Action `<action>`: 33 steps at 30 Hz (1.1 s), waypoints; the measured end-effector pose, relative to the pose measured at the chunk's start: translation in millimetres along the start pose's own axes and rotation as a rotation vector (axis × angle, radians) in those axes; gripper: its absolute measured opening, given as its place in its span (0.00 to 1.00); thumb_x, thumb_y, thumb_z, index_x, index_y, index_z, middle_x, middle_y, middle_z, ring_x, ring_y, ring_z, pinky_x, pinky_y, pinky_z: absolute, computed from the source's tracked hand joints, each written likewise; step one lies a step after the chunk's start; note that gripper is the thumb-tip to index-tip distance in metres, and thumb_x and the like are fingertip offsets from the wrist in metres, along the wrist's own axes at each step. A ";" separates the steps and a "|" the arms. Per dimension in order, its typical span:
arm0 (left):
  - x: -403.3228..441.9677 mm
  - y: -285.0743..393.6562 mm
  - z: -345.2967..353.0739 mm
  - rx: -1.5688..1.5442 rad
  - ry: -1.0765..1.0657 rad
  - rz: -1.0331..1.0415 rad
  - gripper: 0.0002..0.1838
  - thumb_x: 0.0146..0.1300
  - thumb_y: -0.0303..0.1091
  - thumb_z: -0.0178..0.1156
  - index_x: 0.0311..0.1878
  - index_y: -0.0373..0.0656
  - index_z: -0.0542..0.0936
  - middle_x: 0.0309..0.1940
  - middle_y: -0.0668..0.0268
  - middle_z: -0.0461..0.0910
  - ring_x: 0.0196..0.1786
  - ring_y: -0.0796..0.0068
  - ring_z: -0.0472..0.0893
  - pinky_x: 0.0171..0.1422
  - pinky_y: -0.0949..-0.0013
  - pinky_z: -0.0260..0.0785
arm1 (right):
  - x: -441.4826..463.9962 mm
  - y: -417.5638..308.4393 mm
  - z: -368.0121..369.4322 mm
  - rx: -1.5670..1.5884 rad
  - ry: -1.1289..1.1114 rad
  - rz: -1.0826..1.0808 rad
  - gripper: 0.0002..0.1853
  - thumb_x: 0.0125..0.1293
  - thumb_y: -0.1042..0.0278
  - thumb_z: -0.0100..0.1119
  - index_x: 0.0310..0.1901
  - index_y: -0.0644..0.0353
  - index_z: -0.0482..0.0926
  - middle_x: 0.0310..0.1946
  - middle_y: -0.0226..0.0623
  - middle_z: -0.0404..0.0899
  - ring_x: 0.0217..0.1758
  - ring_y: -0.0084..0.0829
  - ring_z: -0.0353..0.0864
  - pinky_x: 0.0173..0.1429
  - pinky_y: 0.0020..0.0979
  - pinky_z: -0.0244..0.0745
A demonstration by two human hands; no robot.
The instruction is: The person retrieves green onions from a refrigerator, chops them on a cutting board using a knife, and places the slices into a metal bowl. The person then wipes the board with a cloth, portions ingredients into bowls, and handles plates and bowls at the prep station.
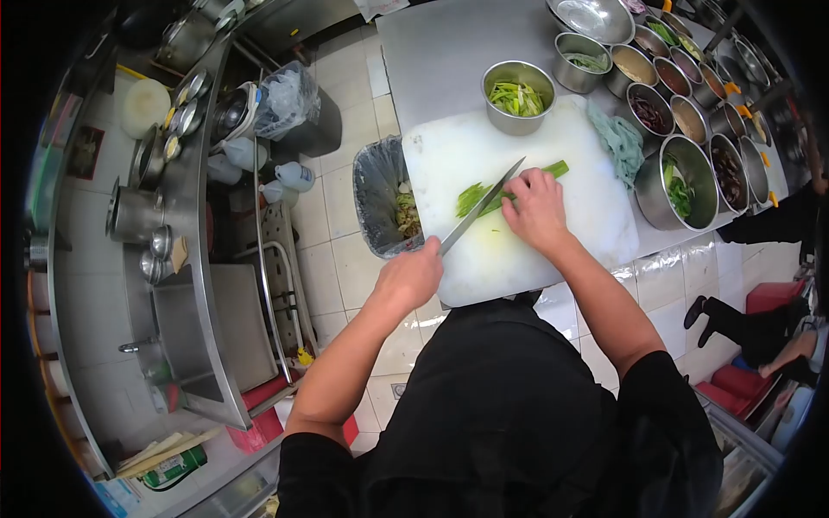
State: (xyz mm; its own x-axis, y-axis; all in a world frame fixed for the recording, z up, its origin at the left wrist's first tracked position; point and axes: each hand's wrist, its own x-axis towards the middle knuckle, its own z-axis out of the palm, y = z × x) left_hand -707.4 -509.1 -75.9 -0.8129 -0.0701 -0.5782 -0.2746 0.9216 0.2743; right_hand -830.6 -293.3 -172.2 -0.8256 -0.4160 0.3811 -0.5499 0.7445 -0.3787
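My left hand (413, 274) is wrapped round the handle of a kitchen knife (481, 207), its blade slanting up and right across the white cutting board (600, 237). My right hand (537, 207) presses curled fingers onto a bunch of green stalks (555, 169), close beside the blade. Sliced green pieces (467, 199) lie on the board left of the blade. Behind them, at the board's far edge, stands a metal pot (516, 125) holding more cut greens. A crumpled teal cloth (615, 142) rests on the board's right edge.
Several metal containers of ingredients crowd the right, including a large pot (654, 203) with leafy greens. A lined waste bin (371, 207) with scraps stands left of the board. Further left are a grey bin (324, 121) and a metal sink (216, 324). Another person's legs (743, 324) show at right.
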 end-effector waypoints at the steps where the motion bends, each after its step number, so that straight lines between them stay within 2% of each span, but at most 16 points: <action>1: 5.8 2.0 -4.7 -0.011 -0.002 -0.005 0.13 0.73 0.36 0.45 0.53 0.40 0.70 0.41 0.42 0.83 0.47 0.37 0.82 0.54 0.40 0.71 | 0.4 0.3 -5.2 -0.017 0.031 -0.007 0.09 0.57 0.64 0.67 0.39 0.52 0.81 0.43 0.35 0.72 0.51 0.41 0.70 0.56 0.43 0.67; 5: -10.1 -8.3 -16.0 -0.048 0.066 0.032 0.13 0.73 0.39 0.47 0.50 0.39 0.69 0.34 0.38 0.82 0.42 0.33 0.81 0.50 0.38 0.70 | -0.4 -0.1 -0.6 0.006 0.003 -0.009 0.08 0.58 0.64 0.66 0.39 0.52 0.81 0.42 0.34 0.73 0.50 0.41 0.71 0.55 0.43 0.68; 8: -40.4 -2.9 -27.9 0.064 -0.056 -0.027 0.12 0.73 0.36 0.44 0.51 0.40 0.70 0.39 0.40 0.83 0.47 0.36 0.82 0.54 0.39 0.71 | -6.1 -10.1 11.3 0.040 -0.005 -0.014 0.09 0.58 0.63 0.67 0.39 0.52 0.81 0.43 0.34 0.73 0.50 0.41 0.71 0.55 0.43 0.68; 11: -29.1 -12.2 2.3 0.046 -0.005 -0.072 0.11 0.73 0.35 0.43 0.50 0.40 0.70 0.38 0.40 0.83 0.46 0.36 0.82 0.52 0.39 0.71 | -5.9 -7.6 15.5 0.039 -0.011 -0.013 0.09 0.59 0.63 0.67 0.40 0.52 0.81 0.43 0.34 0.73 0.50 0.41 0.71 0.55 0.43 0.68; 13: -4.1 -9.0 10.2 0.030 0.028 0.000 0.12 0.72 0.34 0.43 0.51 0.40 0.70 0.38 0.40 0.83 0.45 0.36 0.82 0.52 0.39 0.71 | -3.9 -7.2 11.2 0.056 -0.028 0.001 0.09 0.59 0.63 0.67 0.40 0.52 0.81 0.43 0.35 0.73 0.51 0.41 0.71 0.55 0.43 0.68; 16: 3.0 2.6 -6.0 0.018 0.027 0.012 0.12 0.72 0.34 0.44 0.52 0.39 0.69 0.38 0.40 0.83 0.46 0.35 0.82 0.52 0.40 0.72 | 2.1 -5.3 -7.2 -0.003 -0.012 0.078 0.09 0.60 0.63 0.66 0.40 0.53 0.81 0.44 0.37 0.73 0.51 0.42 0.71 0.56 0.43 0.68; 19: -22.4 7.8 -29.7 0.048 -0.021 0.013 0.13 0.72 0.34 0.44 0.53 0.38 0.70 0.39 0.40 0.83 0.46 0.35 0.82 0.52 0.40 0.72 | 1.8 5.7 1.5 0.000 -0.041 0.043 0.10 0.59 0.62 0.67 0.40 0.54 0.81 0.45 0.38 0.73 0.52 0.42 0.70 0.57 0.44 0.67; 23: -24.5 -3.5 2.4 0.056 -0.078 -0.041 0.13 0.73 0.36 0.45 0.52 0.37 0.70 0.39 0.40 0.83 0.46 0.36 0.82 0.53 0.40 0.72 | -3.1 6.8 9.0 0.004 -0.044 0.047 0.10 0.59 0.62 0.67 0.40 0.54 0.81 0.45 0.38 0.73 0.52 0.42 0.70 0.57 0.44 0.67; 25: -0.4 -0.3 10.3 0.026 -0.017 0.017 0.13 0.73 0.36 0.45 0.52 0.38 0.70 0.39 0.41 0.83 0.46 0.36 0.82 0.53 0.40 0.71 | -0.5 4.7 2.1 0.005 0.009 0.036 0.09 0.59 0.63 0.66 0.40 0.54 0.81 0.44 0.37 0.73 0.52 0.42 0.71 0.56 0.44 0.68; 29: 7.7 8.1 -11.8 -0.004 0.010 -0.015 0.12 0.73 0.36 0.45 0.52 0.39 0.70 0.39 0.42 0.84 0.46 0.36 0.82 0.53 0.40 0.71 | -0.6 8.8 -2.6 0.009 0.022 0.031 0.07 0.59 0.66 0.65 0.38 0.54 0.81 0.43 0.37 0.73 0.50 0.43 0.71 0.55 0.44 0.69; 33: -27.9 -2.2 -25.8 0.043 -0.024 -0.023 0.13 0.73 0.36 0.44 0.52 0.40 0.70 0.39 0.40 0.83 0.46 0.35 0.82 0.54 0.39 0.71 | -2.0 -5.2 15.0 0.044 0.016 -0.031 0.07 0.58 0.68 0.65 0.38 0.53 0.81 0.43 0.37 0.73 0.48 0.43 0.72 0.53 0.44 0.71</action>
State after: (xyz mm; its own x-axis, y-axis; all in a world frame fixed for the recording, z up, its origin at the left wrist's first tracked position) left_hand -697.4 -519.1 -40.6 -0.7941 -0.0828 -0.6021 -0.2705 0.9353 0.2281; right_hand -828.0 -304.2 -183.6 -0.8059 -0.4300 0.4070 -0.5808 0.7075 -0.4026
